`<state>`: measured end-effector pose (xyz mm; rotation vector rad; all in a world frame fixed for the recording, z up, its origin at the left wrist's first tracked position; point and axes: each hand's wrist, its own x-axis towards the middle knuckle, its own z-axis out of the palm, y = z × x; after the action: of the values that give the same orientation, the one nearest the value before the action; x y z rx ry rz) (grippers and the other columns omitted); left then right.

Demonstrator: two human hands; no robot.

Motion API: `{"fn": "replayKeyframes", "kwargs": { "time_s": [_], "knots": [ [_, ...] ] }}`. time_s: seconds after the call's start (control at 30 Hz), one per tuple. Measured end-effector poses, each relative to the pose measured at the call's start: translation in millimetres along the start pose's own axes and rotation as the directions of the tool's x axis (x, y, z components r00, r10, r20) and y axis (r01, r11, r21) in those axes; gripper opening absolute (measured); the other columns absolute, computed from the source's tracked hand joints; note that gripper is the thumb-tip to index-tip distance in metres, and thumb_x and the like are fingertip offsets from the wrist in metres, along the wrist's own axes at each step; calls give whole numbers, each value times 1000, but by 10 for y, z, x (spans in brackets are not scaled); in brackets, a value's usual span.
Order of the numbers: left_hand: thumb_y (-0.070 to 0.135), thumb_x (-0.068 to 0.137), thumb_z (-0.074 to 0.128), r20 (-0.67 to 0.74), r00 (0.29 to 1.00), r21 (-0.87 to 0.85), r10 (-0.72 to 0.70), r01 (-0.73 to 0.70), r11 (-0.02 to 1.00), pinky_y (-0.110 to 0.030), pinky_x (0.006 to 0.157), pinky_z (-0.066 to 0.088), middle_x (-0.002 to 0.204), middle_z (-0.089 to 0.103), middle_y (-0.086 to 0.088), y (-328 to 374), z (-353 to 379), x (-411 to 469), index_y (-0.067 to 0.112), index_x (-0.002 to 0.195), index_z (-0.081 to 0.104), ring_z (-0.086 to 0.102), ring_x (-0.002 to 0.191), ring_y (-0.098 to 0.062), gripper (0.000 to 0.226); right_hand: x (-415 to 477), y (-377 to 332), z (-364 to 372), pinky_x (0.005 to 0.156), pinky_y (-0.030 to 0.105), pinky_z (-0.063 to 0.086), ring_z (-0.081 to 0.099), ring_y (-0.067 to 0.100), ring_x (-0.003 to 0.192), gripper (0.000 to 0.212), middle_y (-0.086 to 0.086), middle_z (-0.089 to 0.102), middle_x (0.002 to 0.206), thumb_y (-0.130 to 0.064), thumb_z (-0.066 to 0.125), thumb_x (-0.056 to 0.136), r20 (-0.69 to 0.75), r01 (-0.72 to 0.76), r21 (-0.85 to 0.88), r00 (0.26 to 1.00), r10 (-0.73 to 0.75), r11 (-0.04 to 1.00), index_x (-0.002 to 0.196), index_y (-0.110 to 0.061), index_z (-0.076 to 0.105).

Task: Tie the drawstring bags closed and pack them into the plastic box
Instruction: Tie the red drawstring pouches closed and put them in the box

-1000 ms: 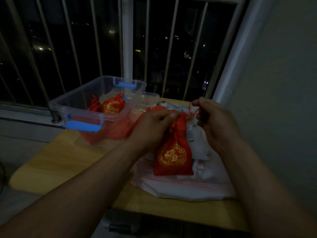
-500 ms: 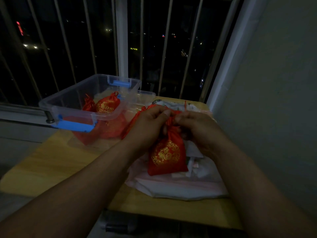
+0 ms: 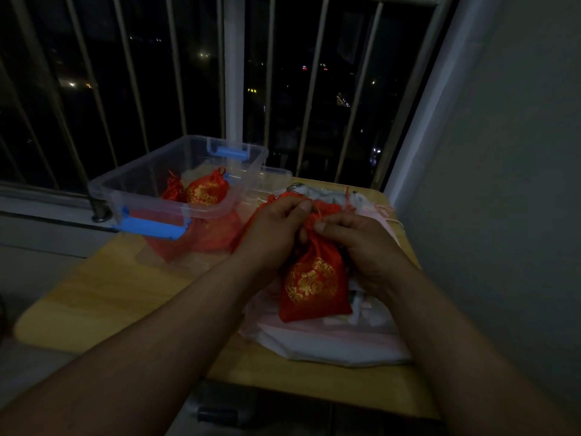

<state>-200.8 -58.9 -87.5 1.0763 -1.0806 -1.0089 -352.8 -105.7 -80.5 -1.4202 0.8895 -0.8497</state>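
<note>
A dim night scene seen from a person's own head, looking down along two bare forearms. Behind everything is a dark window with upright metal bars (image 3: 309, 89) and small city lights beyond; a plain grey wall (image 3: 503, 152) fills the right side.

Below the window is a light wooden tabletop (image 3: 110, 294). At its back left stands a clear plastic box (image 3: 138, 190) with no lid on and a blue latch (image 3: 151, 226) at its near end. Inside it lie red bags with gold embroidery (image 3: 204, 191), their necks drawn shut. More red shows through the box's clear front wall.

On the right half of the tabletop lies a heap of pale cloth bags (image 3: 330, 344), white and pink.

Above that heap, both hands meet at the neck of a red drawstring bag (image 3: 314, 284), which hangs upright with a round gold pattern facing the viewer and its bottom edge against the pale heap. The left hand (image 3: 273, 225) pinches the gathered neck from the left, fingers curled. The right hand (image 3: 361, 243) pinches it from the right, thumb on top. A thin red cord (image 3: 347, 199) sticks up just behind the fingers.
</note>
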Motion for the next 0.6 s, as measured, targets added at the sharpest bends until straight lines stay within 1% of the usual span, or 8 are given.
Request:
{"fn": "replayKeyframes", "kwargs": {
  "time_s": [0.07,0.17,0.3,0.4,0.47,0.53,0.6],
  "knots": [
    [23,109,49,-3,1000,-34,-13,13,999,-23,44,31,56,49,-1,-3,3,15,6,113,66,39,44,-13,24,7,5,-9,101,66,50,68,47,107,21,25,74,107,-18,71,93,23,-17,41,1000,16,999,104,-2,76],
    [22,109,49,22,1000,-85,-5,7,996,-24,45,28,57,46,-4,11,23,24,11,107,67,36,44,-15,21,15,9,-4,103,64,49,67,48,109,23,27,73,109,-19,66,97,45,-26,68,999,23,997,106,1,74],
    [22,109,49,14,1000,-96,8,-7,995,-22,42,24,56,43,-5,30,43,29,9,110,67,31,42,-14,23,25,45,13,105,62,48,68,45,107,24,27,73,109,-18,58,101,53,-21,93,998,16,995,104,-1,75],
    [22,108,50,-11,1000,-85,16,-17,996,-21,41,23,55,42,-5,10,31,40,12,109,69,31,40,-13,21,14,41,13,104,57,51,67,46,109,25,27,73,110,-18,61,100,69,-32,87,997,26,996,109,1,74],
    [23,108,51,-19,1000,-83,7,-8,996,-21,41,24,54,43,-3,1,29,46,13,109,70,32,40,-13,21,8,34,18,100,52,54,69,41,104,25,27,73,110,-17,63,98,64,-46,106,997,40,993,111,2,73],
    [23,108,52,-21,1000,-101,-7,5,995,-21,42,24,54,43,-3,6,35,50,11,111,69,32,40,-13,21,-3,23,33,96,50,55,70,39,100,26,26,74,109,-18,64,97,58,-57,120,997,50,991,112,2,73],
    [22,107,52,-35,999,-125,-15,11,992,-21,42,24,55,41,-4,12,32,56,8,113,68,31,41,-13,21,-9,16,39,96,49,56,70,38,101,28,25,74,109,-20,61,99,67,-65,132,996,56,989,113,2,73]
  ]
}}
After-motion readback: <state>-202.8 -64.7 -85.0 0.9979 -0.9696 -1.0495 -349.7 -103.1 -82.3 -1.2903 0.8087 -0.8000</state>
